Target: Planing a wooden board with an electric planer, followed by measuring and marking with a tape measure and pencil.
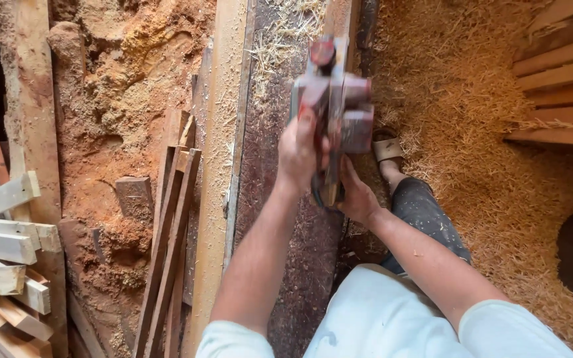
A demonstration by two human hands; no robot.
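Note:
A worn red electric hand planer [339, 99] is on a long dark wooden plank [280, 219] that runs away from me. My left hand [302, 154] grips the planer's handle from the left. My right hand [356, 193] holds its near end from the right. The planer looks blurred. Sawdust and fine shavings lie over the plank. A pale board [215, 199] lies along the plank's left side.
Thin wooden strips [170, 252] lean left of the pale board. Stacked pale offcuts [4, 245] fill the lower left. Orange sawdust [111, 113] covers the left ground, and yellow shavings [472, 132] cover the floor at right. Wooden slats [558, 73] sit top right. My sandalled foot [387, 151] stands beside the plank.

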